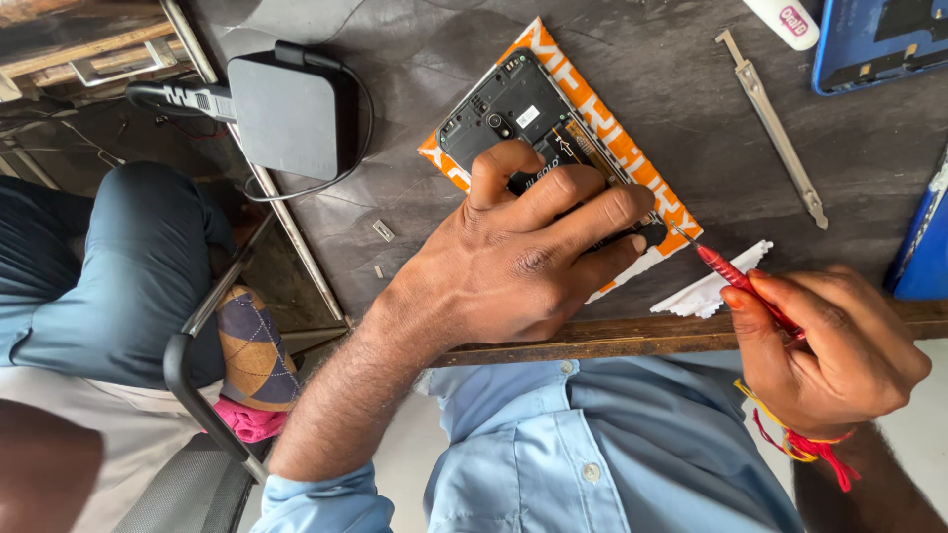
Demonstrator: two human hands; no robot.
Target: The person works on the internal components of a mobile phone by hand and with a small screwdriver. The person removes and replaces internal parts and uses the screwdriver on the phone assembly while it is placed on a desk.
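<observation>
At the far left of the dark work surface (553,118) sat a black square box (291,109) with a cable plugged into its left side, well apart from the work itself, and two tiny loose metal bits (383,231) lay between it and the person's wrist. The left hand (513,262) lay spread and pressed flat over the opened phone (509,109), fingers fanned across its near half and thumb up toward the camera module, pinning it down. The phone rested, back cover off, on an orange and white printed packet (664,202) near the middle of the surface, just beyond the wooden front edge. It looked light, thin and stiff, with bare boards and ribbon parts exposed, so it was probably fragile at the centre; the safest hold seemed to be along the plastic rim and frame, and the glossy packet beneath might let it slide unless weighed down. To the right, the right hand (825,345) pinched a slim red screwdriver (736,281) between thumb and fingers, its tip touching the phone's near right corner. The tool seemed light and rigid, prone to slip off small screws. A white crumpled tissue (706,291) lay just under the shaft, metal tweezers (775,128) farther right, and a blue phone shell (874,44) at the far right corner.
</observation>
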